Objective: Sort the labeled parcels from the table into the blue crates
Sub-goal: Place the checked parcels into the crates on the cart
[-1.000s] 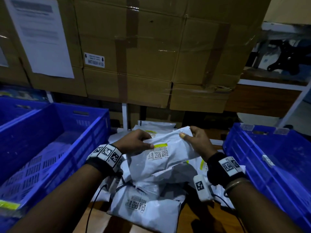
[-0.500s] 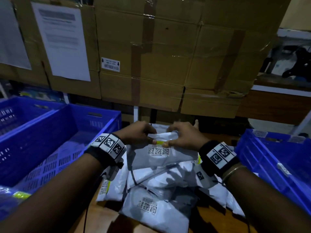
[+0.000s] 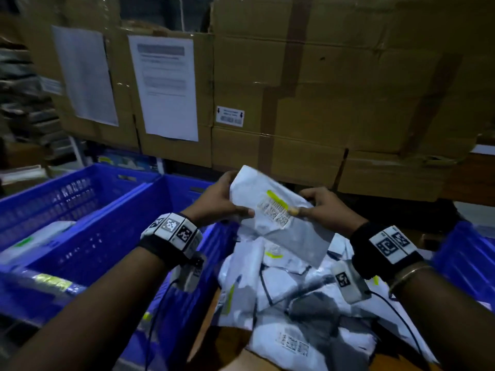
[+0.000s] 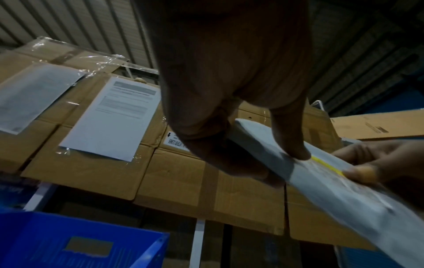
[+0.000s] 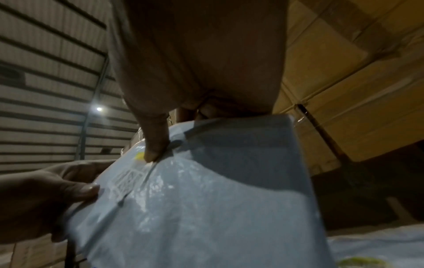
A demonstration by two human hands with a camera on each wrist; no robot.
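Cardboard boxes (image 3: 321, 103) looming at 12 o'clock; left hand (image 3: 217, 202) and right hand (image 3: 325, 210) pinching parcel (image 3: 270, 210) label-up, likely reading before choosing blue crate (image 3: 107, 236).

Writing on the held parcel's label (image 3: 276, 214) too blurry to read, fingers of both hands hidden behind that parcel, printed sheets (image 3: 164, 87) on the boxes too small to read, right crate (image 3: 466, 261) cut off by the picture's edge

white parcel (image 3: 270, 207) with a yellow stripe and black codes; blue crates (image 3: 88, 236), latticed walls; brown cardboard boxes (image 3: 321, 103); checkered black-and-white wristbands (image 3: 171, 228).
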